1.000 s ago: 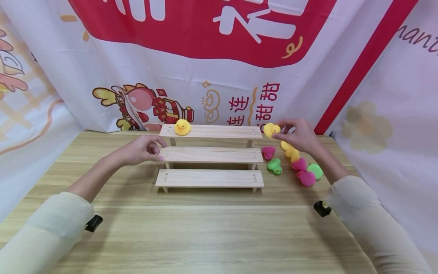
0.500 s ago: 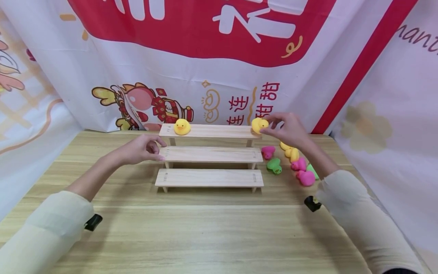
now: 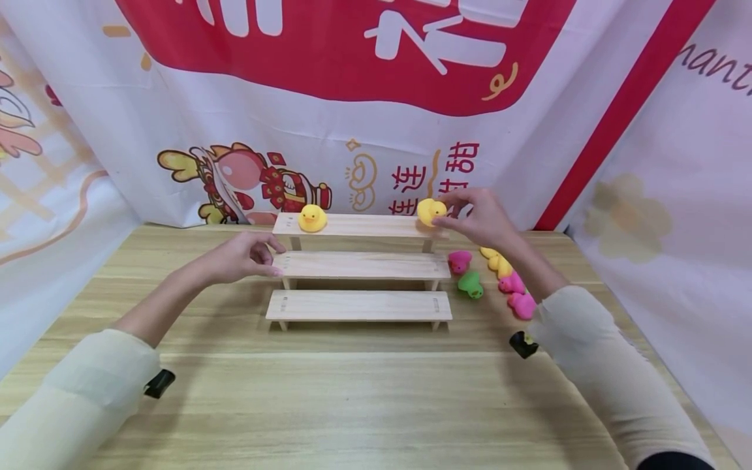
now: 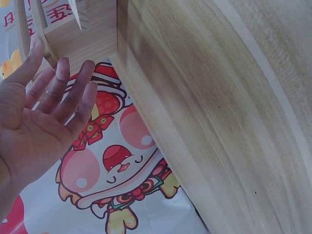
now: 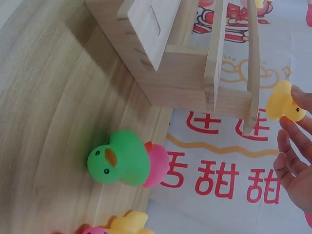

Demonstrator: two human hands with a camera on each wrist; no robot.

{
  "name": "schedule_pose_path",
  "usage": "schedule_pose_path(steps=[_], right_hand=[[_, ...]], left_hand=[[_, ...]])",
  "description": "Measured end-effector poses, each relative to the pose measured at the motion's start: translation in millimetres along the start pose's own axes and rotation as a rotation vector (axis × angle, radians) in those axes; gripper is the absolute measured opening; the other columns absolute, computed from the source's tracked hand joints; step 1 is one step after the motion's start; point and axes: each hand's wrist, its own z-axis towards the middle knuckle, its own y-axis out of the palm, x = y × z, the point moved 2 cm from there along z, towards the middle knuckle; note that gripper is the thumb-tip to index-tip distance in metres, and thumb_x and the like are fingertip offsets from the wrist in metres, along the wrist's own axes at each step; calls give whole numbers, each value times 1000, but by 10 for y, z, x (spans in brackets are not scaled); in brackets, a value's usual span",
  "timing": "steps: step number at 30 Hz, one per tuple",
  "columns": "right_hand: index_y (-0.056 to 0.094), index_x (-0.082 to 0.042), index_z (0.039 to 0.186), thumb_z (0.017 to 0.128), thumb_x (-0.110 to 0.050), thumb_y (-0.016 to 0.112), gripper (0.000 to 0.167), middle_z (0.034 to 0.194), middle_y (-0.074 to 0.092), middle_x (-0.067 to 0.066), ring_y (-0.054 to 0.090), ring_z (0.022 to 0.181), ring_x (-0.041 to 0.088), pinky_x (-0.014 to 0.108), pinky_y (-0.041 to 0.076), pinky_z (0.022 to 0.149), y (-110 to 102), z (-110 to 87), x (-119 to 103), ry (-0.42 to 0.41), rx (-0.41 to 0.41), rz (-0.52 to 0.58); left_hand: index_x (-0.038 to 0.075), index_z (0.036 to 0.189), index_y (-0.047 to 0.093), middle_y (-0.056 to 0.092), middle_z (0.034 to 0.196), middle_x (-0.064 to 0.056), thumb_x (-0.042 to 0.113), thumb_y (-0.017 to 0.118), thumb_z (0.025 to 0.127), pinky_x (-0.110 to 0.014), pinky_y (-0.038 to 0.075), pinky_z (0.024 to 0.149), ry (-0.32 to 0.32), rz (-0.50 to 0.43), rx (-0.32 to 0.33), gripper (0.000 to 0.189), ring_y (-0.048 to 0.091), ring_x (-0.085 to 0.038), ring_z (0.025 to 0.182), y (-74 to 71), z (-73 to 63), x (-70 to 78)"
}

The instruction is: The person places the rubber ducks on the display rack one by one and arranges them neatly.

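A pale three-tier wooden display rack [image 3: 364, 264] stands on the table. One yellow rubber duck [image 3: 313, 219] sits near the left end of its top board, facing forward. My right hand [image 3: 478, 215] pinches another yellow rubber duck [image 3: 429, 212] over the right end of that board. In the right wrist view this duck [image 5: 280, 102] shows a narrow gap from the top board [image 5: 253, 68]. My left hand [image 3: 237, 258] grips the left end of the middle board by thumb and forefinger. The left wrist view shows this hand's [image 4: 39, 122] other fingers loosely bent.
Right of the rack lie a green duck [image 3: 470, 285] and a pink duck [image 3: 459, 262]. Farther right are more pink ducks [image 3: 521, 305] and yellow ducks [image 3: 501, 265], partly behind my right forearm. A printed cloth [image 3: 364, 117] hangs behind the table [image 3: 352, 405].
My right hand has carried the yellow duck leftward, from beside the rack to over the top board's right end. The left hand and the other yellow duck have stayed put.
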Motion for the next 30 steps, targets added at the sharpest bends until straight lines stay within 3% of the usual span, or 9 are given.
schedule_pose_path(steps=[7, 16, 22, 30], right_hand=[[75, -4, 120, 87, -25, 87, 41, 100, 73, 10, 61, 88, 23, 33, 47, 73, 62, 58, -77, -31, -9, 1], [76, -5, 119, 86, -23, 88, 40, 101, 74, 8, 61, 84, 21, 28, 46, 65, 121, 121, -176, -75, -25, 42], [76, -3, 118, 86, -20, 88, 39, 100, 74, 10, 62, 85, 22, 27, 47, 68, 164, 161, -211, -80, -26, 58], [76, -3, 119, 86, -20, 87, 39, 99, 74, 10, 62, 85, 23, 31, 49, 71, 272, 263, -313, -76, -42, 53]], left_hand=[[-7, 117, 65, 65, 79, -5, 8, 84, 87, -25, 53, 74, -5, 7, 2, 38, 60, -18, 76, -7, 9, 12], [-4, 121, 64, 67, 85, -5, 14, 83, 90, -30, 55, 78, -5, 16, -1, 41, 62, -19, 81, 24, 8, -18], [-5, 118, 67, 65, 80, -5, 12, 85, 87, -26, 51, 68, -4, -8, 14, 39, 59, -19, 75, 12, -6, -14], [-5, 117, 67, 65, 80, -4, 11, 85, 87, -26, 52, 72, -15, 5, 16, 39, 59, -19, 77, 0, -1, -8]])
